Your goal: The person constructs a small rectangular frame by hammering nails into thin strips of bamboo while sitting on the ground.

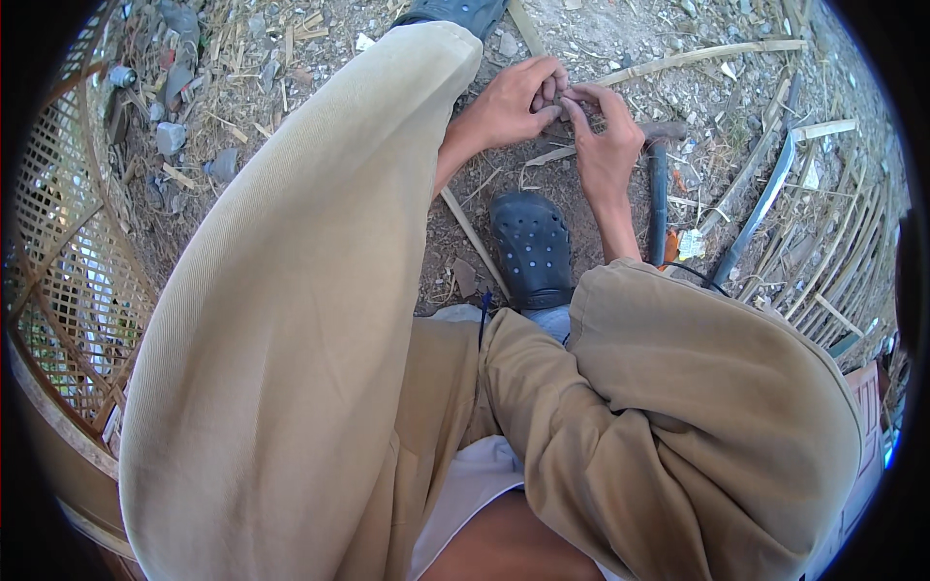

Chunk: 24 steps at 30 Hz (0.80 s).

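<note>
Two hands meet low over the dirt, just past the person's bent knees. The left hand [509,102] has its fingers curled shut around a small dark piece [560,97], and the right hand [605,145] pinches the same piece from the other side, thumb and forefinger pressed together on it. What the piece is I cannot tell; it is mostly hidden between the fingertips. It sits right between the two hands, above the ground [465,184] and just beyond the toe of a black clog [531,247] on the person's foot.

Beside the right hand lies a hammer [659,184] with a dark handle, its head near the knuckles and its handle running back toward the right knee. Further right, a long dark blade [765,198] rests on the ground among split bamboo strips [823,261]. One long bamboo stick [707,56] lies beyond the hands. Off to the left stands a woven lattice basket [68,271], and grey stones [170,136] are scattered in the straw near it. Tan trousers [291,320] fill most of the view.
</note>
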### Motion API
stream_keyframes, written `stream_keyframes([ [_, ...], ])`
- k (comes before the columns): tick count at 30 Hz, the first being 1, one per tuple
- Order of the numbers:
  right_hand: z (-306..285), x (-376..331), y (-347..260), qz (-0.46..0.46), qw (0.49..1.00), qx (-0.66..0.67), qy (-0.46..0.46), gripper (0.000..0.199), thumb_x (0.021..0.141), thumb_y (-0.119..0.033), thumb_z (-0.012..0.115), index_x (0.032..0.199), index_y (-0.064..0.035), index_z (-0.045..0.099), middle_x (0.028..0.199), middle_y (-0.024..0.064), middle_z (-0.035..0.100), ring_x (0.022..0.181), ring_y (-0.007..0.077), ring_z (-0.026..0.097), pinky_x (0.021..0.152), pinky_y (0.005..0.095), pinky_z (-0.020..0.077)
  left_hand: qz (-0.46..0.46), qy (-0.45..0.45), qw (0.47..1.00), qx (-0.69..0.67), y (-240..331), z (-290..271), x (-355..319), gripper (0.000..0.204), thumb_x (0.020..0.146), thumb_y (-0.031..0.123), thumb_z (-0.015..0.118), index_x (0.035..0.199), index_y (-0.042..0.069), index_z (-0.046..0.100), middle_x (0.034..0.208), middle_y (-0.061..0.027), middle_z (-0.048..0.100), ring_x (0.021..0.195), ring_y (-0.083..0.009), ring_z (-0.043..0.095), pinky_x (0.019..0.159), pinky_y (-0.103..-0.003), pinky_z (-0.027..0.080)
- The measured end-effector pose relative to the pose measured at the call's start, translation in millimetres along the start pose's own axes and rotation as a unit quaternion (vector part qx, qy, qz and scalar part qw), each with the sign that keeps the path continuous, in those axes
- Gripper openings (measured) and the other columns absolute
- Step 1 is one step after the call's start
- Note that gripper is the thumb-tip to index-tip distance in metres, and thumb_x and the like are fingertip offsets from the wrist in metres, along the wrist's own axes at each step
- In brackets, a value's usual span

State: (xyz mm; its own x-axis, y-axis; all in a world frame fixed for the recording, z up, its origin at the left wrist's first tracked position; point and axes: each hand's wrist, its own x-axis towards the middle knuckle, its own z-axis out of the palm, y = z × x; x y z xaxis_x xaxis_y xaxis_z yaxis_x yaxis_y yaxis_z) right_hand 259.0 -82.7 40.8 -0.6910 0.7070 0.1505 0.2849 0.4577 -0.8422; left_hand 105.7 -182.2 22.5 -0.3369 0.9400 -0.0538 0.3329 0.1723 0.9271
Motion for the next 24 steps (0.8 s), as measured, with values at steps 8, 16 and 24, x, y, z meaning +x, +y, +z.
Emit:
stream_keyframes([
  [8, 2.3, -2.5, 8.1, 0.003, 1.000, -0.015, 0.011, 0.024, 0.090, 0.001, 0.080, 0.113, 0.0000, 0.073, 0.104, 0.0137, 0.079, 0.099, 0.0299, 0.077, 0.088, 0.0394, 0.0589, 0.003, 0.000, 1.000, 0.005, 0.3, 1.4, 1.1, 0.031, 0.086, 0.003, 0.080, 0.112, 0.005, 0.062, 0.090, -0.0065, 0.058, 0.076, -0.0186, 0.060, 0.071, -0.035, 0.052],
  [16, 1.6, 0.3, 4.9, 0.001, 1.000, -0.019, 0.008, 0.023, 0.091, 0.002, 0.079, 0.113, 0.0013, 0.072, 0.104, 0.0151, 0.079, 0.095, 0.0269, 0.079, 0.084, 0.0360, 0.0618, 0.005, 0.010, 1.000, 0.011, 1.4, 1.5, 0.1, 0.030, 0.088, 0.003, 0.079, 0.112, 0.004, 0.062, 0.090, -0.0072, 0.059, 0.077, -0.0192, 0.061, 0.073, -0.036, 0.053],
  [24, -0.3, 3.0, 1.7, -0.008, 0.999, -0.035, -0.001, 0.022, 0.092, 0.002, 0.078, 0.113, 0.0013, 0.072, 0.104, 0.0155, 0.079, 0.096, 0.0285, 0.079, 0.085, 0.0379, 0.0612, 0.010, 0.014, 1.000, 0.005, 0.1, 2.4, 0.5, 0.029, 0.088, 0.004, 0.080, 0.111, 0.005, 0.063, 0.090, -0.0074, 0.059, 0.076, -0.0198, 0.061, 0.073, -0.036, 0.053],
])
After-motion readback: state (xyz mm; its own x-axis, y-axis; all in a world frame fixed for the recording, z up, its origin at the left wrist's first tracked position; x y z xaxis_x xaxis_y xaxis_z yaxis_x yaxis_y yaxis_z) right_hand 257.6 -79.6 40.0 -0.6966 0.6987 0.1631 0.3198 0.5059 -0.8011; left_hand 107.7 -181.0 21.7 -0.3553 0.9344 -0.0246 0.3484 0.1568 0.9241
